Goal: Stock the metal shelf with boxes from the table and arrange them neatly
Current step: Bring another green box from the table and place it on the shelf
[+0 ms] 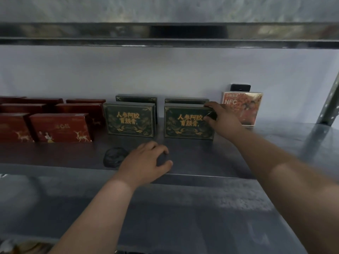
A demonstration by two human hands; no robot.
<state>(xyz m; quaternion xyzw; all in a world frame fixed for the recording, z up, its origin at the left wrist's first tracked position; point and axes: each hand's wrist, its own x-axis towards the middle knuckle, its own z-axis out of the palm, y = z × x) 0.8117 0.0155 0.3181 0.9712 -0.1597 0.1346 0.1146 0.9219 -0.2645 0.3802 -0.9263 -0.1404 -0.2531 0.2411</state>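
Left hand (146, 162) rests loosely curled and empty on the metal shelf (229, 162) edge while the right hand (220, 120) pinches the upright front green box (187, 123) at its top right corner, probably light, stiff, slick card.

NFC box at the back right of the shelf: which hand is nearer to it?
Right. The right hand grips the right edge of a green box just left of the NFC box; the left hand rests near the shelf's front edge, much farther away.

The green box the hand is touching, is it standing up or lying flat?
Standing up. The green box rests on its long edge, gold-lettered front facing out, with the right hand gripping its top right corner.
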